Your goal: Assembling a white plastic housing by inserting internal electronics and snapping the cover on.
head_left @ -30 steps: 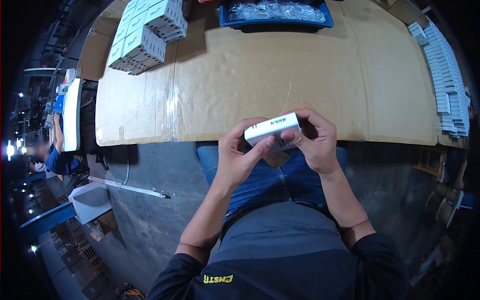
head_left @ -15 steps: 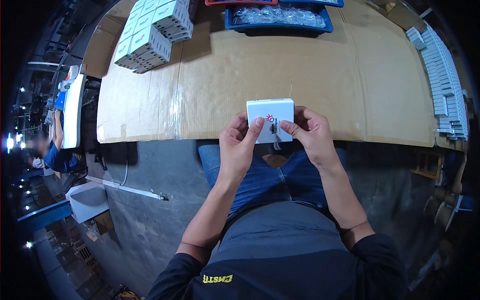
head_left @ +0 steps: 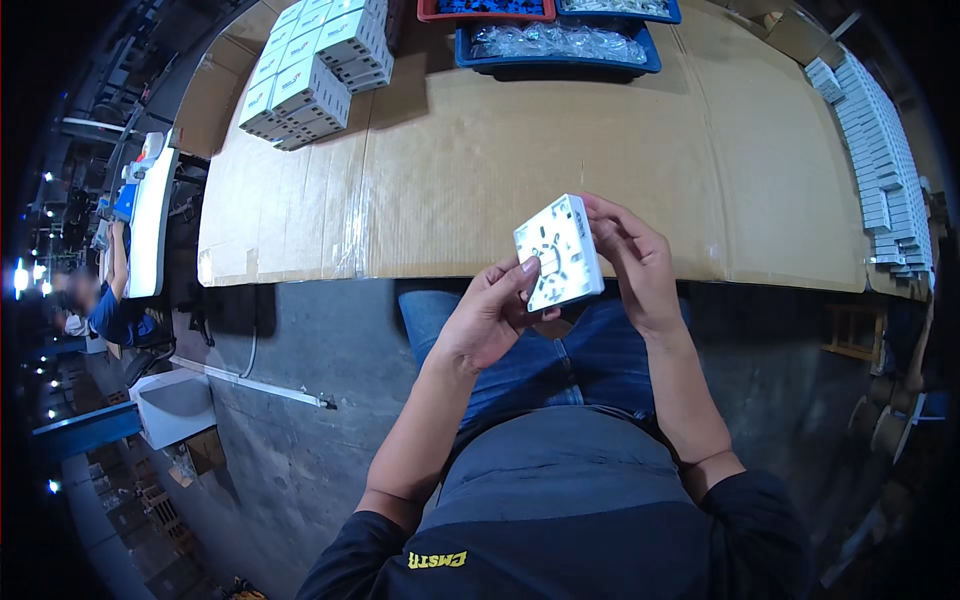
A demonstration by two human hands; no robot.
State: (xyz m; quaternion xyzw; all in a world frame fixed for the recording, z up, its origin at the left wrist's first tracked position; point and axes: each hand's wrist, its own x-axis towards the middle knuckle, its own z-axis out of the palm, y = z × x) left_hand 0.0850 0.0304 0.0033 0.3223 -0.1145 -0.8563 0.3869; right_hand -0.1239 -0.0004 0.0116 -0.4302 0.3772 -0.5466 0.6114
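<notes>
A small flat white box (head_left: 552,258) is tilted above the table's near edge, its patterned face with dark and coloured marks turned up. My left hand (head_left: 492,312) grips its lower left side, thumb on the face and fingers underneath. At the box's right edge is my right hand (head_left: 640,262), its fingers loosely bent and apart, the fingertips close to or touching the upper corner. Whether they press on the box cannot be made out.
A cardboard-covered table (head_left: 450,180) spreads ahead. Stacked white boxes (head_left: 310,85) stand far left. Opposite are a blue tray (head_left: 560,68) of clear plastic pieces and a red tray (head_left: 487,16) of blue pieces. Long rows of small boxes (head_left: 880,160) line the right. Another person (head_left: 118,310) sits far left.
The box has been turned over from its plain printed face to the patterned one and now tilts. My left hand has shifted lower on it; my right thumb has come off its face.
</notes>
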